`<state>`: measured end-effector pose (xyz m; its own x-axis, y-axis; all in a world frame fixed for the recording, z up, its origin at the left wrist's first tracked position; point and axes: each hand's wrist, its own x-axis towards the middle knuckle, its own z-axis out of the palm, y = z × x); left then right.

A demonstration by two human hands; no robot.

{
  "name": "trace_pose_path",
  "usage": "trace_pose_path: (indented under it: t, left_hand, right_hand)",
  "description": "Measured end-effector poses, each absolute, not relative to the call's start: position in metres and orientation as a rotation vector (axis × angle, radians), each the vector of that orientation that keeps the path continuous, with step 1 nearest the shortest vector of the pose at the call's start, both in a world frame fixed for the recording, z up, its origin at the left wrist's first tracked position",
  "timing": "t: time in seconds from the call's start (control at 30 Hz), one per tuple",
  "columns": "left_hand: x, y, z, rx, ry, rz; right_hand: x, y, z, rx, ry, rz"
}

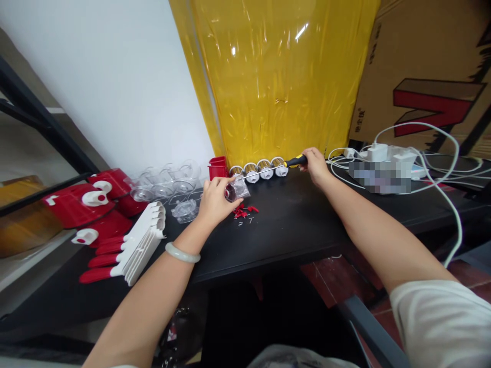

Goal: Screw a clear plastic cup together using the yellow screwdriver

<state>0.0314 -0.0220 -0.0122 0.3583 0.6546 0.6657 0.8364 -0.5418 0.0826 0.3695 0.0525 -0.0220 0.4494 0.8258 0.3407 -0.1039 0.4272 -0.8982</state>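
Both forearms reach over the black table (299,225). Largest behind it is yellow film (276,76), then red parts (76,204) and white parts (141,240) stacked at left, untouched. Clear shells (164,181) wait beside them. Four spools (259,170) stand in a row at the back, seemingly finished. Left hand (215,202) grips a clear piece (238,190); right hand (316,163) is closed on a screwdriver (295,161) aimed at it. Red bits and screws (243,212) lie loose below: most assembly looks left.
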Motion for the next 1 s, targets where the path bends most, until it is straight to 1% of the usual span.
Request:
trace_pose_path:
  t: [0.17,0.3,0.43,0.73,0.83,1.0]
  left_hand:
    - [0.031,-0.021,-0.012,-2.348,-1.324,-0.962]
    - [0.031,-0.020,-0.012,-2.355,-1.332,-0.965]
    - [0.030,-0.020,-0.011,-2.363,-1.327,-0.970]
    - [0.029,-0.019,-0.011,-2.363,-1.341,-0.973]
    - [0.030,-0.020,-0.011,-2.357,-1.348,-0.976]
    - [0.030,-0.021,-0.011,-2.356,-1.342,-0.968]
  right_hand:
    - [0.365,0.041,-0.017,-0.741,-0.900,0.869]
    - [0.365,0.038,-0.016,-0.703,-0.872,0.939]
    - [0.365,0.040,-0.019,-0.723,-0.896,0.893]
    - [0.366,0.048,-0.023,-0.905,-0.997,0.603]
    - [0.366,0.048,-0.021,-0.881,-0.974,0.614]
    - [0.364,0.045,-0.017,-0.824,-0.901,0.786]
